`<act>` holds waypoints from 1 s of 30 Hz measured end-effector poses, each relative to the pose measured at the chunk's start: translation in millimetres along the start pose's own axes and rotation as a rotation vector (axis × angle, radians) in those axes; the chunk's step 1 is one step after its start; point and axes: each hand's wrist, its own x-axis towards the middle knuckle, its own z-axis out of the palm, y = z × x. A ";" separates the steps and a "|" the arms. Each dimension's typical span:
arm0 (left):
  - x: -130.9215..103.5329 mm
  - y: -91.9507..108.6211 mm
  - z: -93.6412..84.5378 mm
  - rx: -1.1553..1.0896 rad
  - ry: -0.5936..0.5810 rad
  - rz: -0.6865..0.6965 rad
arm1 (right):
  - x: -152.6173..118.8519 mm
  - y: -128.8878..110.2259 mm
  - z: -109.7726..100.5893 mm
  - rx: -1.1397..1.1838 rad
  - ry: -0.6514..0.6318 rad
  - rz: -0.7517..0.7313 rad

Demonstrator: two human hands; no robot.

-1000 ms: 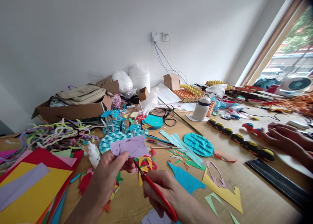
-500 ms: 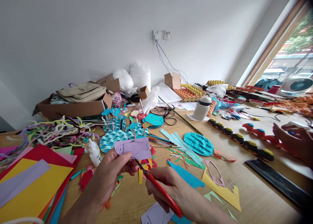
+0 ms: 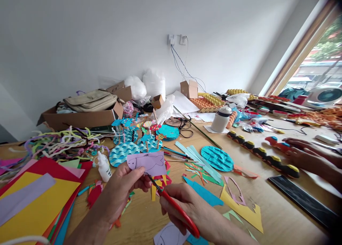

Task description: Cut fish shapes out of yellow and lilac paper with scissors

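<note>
Between the thumb and fingers of my left hand [image 3: 130, 180] is a strip of purple paper [image 3: 149, 161] with a fish outline drawn on it. My right hand [image 3: 184, 205] grips red-handled scissors [image 3: 177, 209], their dark blades meeting the lower edge of the strip beside my left fingertips. Another purple piece with a drawn outline [image 3: 171, 234] lies below my right hand. Yellow and red paper scraps lie on the table behind the blades. A white glue bottle [image 3: 104, 166] stands left of my left hand.
Coloured paper sheets [image 3: 40, 198] are stacked at left, near a heap of pipe cleaners [image 3: 64, 145]. Blue discs [image 3: 217, 158], offcuts [image 3: 243, 209] and a painted egg-carton strip [image 3: 263, 153] lie to the right. Another person's hands [image 3: 307, 154] touch a red-and-blue strip [image 3: 278, 144].
My hands, the paper and the scissors hold nearly the same pose. At the right, the other person's hands have lowered and spread over the red-and-blue strip.
</note>
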 end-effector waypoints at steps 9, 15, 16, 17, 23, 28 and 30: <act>1.7 -3.7 -2.4 -0.011 -0.008 -0.014 | 0.0 3.5 -1.2 -0.028 0.021 -0.013; 1.6 -2.6 -0.9 -0.009 -0.015 -0.024 | -1.4 2.7 -1.7 -0.100 0.038 -0.019; 1.4 -2.7 -0.9 -0.007 -0.014 -0.026 | -1.6 2.3 -2.0 -0.113 0.038 -0.017; 1.3 -2.9 -1.1 -0.006 -0.014 -0.026 | -1.7 1.8 -2.4 -0.127 0.036 -0.016; 1.9 -4.9 -3.5 -0.006 -0.031 -0.024 | -2.8 0.7 -4.7 -0.222 0.040 -0.044; 4.6 -7.6 -6.7 0.008 -0.090 -0.015 | -3.4 4.7 -6.5 -0.252 0.049 -0.063; 5.4 -8.4 -8.3 0.011 -0.086 -0.020 | -3.5 5.9 -7.7 -0.262 0.049 -0.065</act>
